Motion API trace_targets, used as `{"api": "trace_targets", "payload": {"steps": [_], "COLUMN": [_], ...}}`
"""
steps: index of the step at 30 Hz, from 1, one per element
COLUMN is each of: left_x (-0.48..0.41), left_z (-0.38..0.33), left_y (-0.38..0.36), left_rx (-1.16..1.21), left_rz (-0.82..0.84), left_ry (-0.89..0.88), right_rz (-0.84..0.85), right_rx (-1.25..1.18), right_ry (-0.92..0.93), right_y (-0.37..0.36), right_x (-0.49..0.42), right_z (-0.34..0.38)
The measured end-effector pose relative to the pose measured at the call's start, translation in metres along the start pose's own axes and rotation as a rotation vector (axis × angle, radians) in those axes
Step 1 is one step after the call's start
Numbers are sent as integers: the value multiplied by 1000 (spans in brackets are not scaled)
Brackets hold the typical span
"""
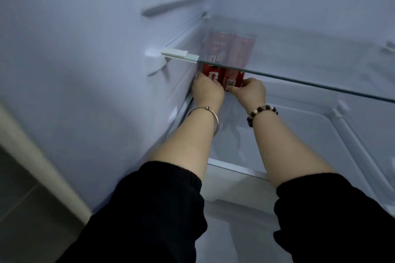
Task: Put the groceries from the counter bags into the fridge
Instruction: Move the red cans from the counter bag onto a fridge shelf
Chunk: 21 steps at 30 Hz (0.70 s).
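Cans, two red cans [231,78] side by side, sit deep in the fridge [85,53] against its left wall, just under the glass shelf [299,84]. Their upper halves show dimly through the glass; their lower halves show below its front edge. The left hand [207,90] wraps the left-hand can, fingers curled round its outer side. The right hand [249,92] grips the right-hand can, thumb and fingers pinching near its base. The hands hide the bottoms, so whether the cans rest on the lower shelf [303,134] cannot be told. A silver bangle [210,118] circles the left wrist, a bead bracelet [262,112] the right. Black sleeves [162,209] are pushed up both forearms.
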State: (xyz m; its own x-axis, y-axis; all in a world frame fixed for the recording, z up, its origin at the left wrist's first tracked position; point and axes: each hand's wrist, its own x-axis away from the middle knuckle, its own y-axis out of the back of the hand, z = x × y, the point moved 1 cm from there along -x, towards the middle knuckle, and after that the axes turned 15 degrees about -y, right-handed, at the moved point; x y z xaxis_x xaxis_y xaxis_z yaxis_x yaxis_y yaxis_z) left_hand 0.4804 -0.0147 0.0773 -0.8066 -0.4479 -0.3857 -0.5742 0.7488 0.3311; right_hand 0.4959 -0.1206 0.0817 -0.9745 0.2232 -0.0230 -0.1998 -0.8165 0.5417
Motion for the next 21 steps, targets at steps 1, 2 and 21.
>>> {"api": "trace_targets", "payload": {"steps": [1, 2, 21], "left_x": [6, 13, 263], "left_z": [-2, -5, -24], "left_y": [5, 9, 102], "left_rx": [50, 86, -89], "left_rz": [-9, -11, 486], "left_ry": [33, 55, -696], "right_rz": [2, -7, -433], "right_rx": [33, 63, 336], "right_ry": [-13, -19, -79], "right_y": [2, 4, 97], "right_x": [3, 7, 294], "right_z": [0, -1, -120]}}
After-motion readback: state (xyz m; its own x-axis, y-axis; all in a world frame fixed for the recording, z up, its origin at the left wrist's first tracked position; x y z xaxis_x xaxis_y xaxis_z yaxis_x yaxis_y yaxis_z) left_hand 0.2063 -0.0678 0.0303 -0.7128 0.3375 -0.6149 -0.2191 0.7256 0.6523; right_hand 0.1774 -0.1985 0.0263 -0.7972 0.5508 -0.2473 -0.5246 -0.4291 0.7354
